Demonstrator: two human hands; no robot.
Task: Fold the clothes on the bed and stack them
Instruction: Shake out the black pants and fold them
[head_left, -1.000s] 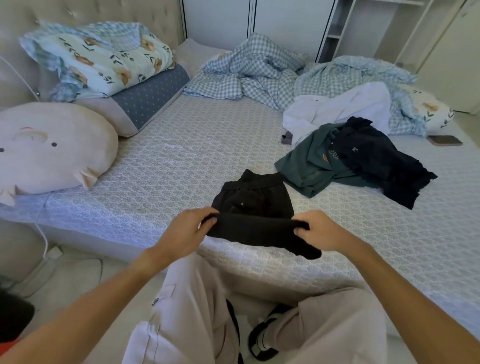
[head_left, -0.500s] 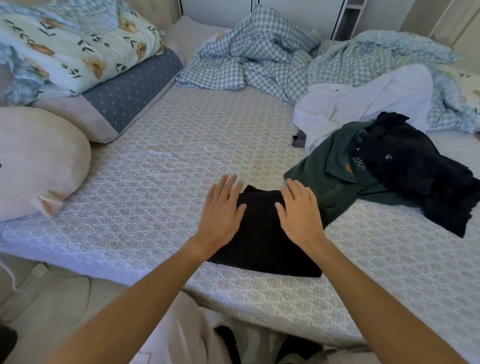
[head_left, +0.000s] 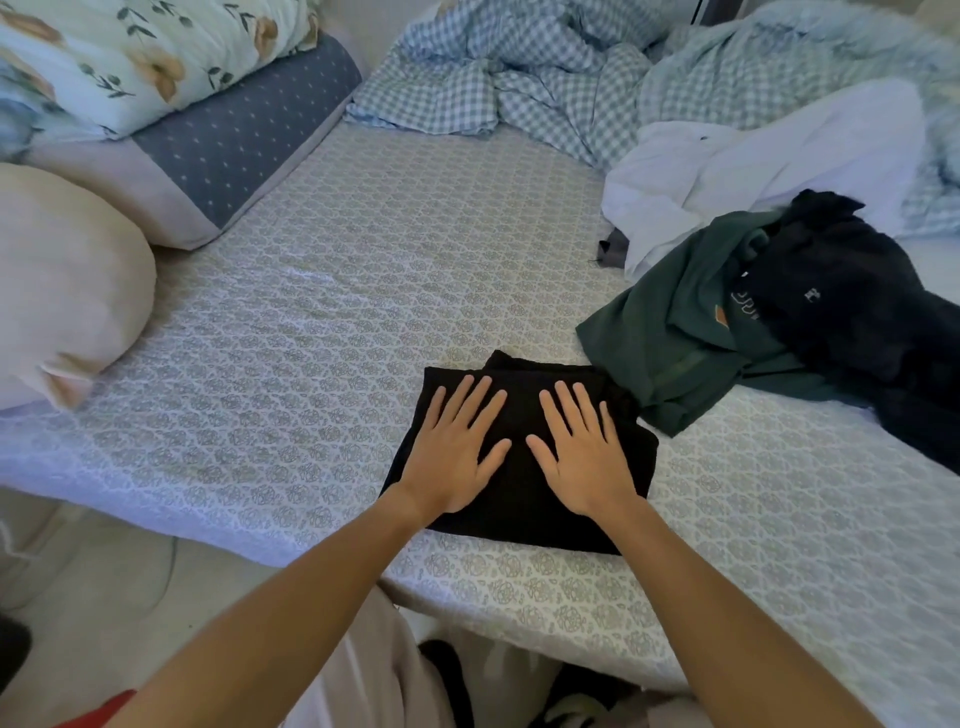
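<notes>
Both hands lie flat on the folded black garment (head_left: 519, 499), which sits on the bed (head_left: 322, 332) close to the near edge. The left hand (head_left: 449, 452) presses the left half and the right hand (head_left: 584, 457) presses the right half. All the fingers are straight and spread. Neither hand grips anything; they only push down on the cloth.

The black garment is a neat, nearly square pack. It looks done, so it can be the bottom of the stack.

Now look from the black garment to the pile that is not folded yet. The green shirt (head_left: 670, 332) lies just beside the black garment, off to its right and a little farther back. One corner of the shirt comes almost up to the pack. A dark garment (head_left: 841, 306) lies on top of the green shirt, farther to the right. A white garment (head_left: 769, 161) sits behind them.

So the right hand is the nearer one for the next piece. It would need only a short reach sideways. The left hand would have to cross over the black garment. The green shirt stretches away to the right, and the dark garment rests on it, so pulling the shirt may drag that one along.
</notes>
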